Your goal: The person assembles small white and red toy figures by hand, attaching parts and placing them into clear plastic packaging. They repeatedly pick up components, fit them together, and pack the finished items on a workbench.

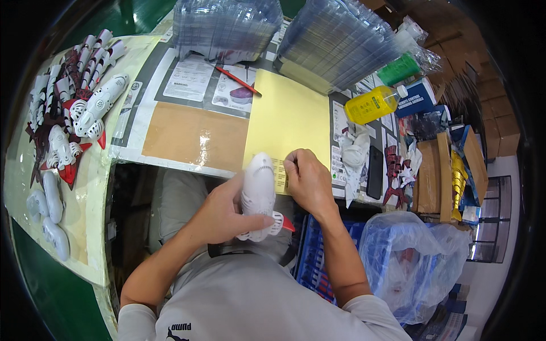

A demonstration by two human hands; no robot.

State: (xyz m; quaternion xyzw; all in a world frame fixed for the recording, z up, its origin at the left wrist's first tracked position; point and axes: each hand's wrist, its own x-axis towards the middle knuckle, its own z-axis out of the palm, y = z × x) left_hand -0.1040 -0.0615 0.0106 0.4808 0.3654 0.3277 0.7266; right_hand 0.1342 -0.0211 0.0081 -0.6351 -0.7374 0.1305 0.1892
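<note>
My left hand (pixel 219 210) is closed round a white plastic toy body (pixel 259 184), rounded at its upper end and held above my lap. A red pointed fin shows at its lower right. My right hand (pixel 307 181) rests at the near edge of a yellow sheet (pixel 290 119), with its fingers curled and pressed together. Rows of small printed labels lie on the sheet between the two hands. Whatever my right fingertips may hold is too small to make out.
Several white, red and black toy parts (pixel 85 108) are heaped on the left. Stacked clear plastic trays (pixel 227 31) stand at the back. A red pen (pixel 238 80), a bottle of yellow liquid (pixel 372 105) and a black phone (pixel 375 172) lie about; a plastic-lined blue crate (pixel 398 261) stands lower right.
</note>
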